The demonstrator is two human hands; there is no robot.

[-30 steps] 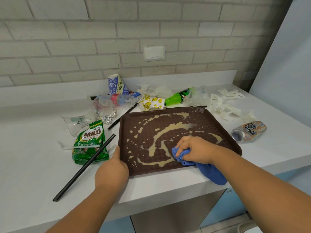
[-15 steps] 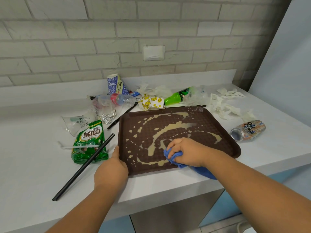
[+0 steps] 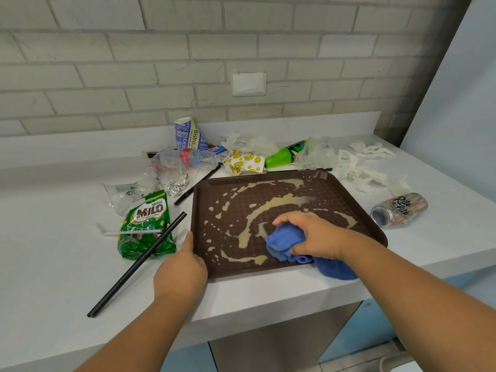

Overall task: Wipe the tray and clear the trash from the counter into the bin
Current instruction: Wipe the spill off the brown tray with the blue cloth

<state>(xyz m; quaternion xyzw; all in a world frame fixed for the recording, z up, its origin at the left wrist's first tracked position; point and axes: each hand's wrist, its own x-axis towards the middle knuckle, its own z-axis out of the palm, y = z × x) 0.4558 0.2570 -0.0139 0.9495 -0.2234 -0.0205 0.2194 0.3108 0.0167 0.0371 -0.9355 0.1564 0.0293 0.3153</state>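
Head view shows the wiping step in hand: the right hand (image 3: 314, 236) is closed around a bunched blue cloth (image 3: 288, 241) pressed on the brown tray (image 3: 332, 194), which lies at the bench's front edge, while the left hand (image 3: 182, 267) clasps the tray's near-left corner to steady it. Pale spilled liquid (image 3: 271, 206) streaks most of the tray, so the next move calls for strokes toward its far and left parts; the trash along the bench's back edge, such as the Milo packet (image 3: 146, 224) and the can (image 3: 400, 209), waits untouched, and no bin is in view.
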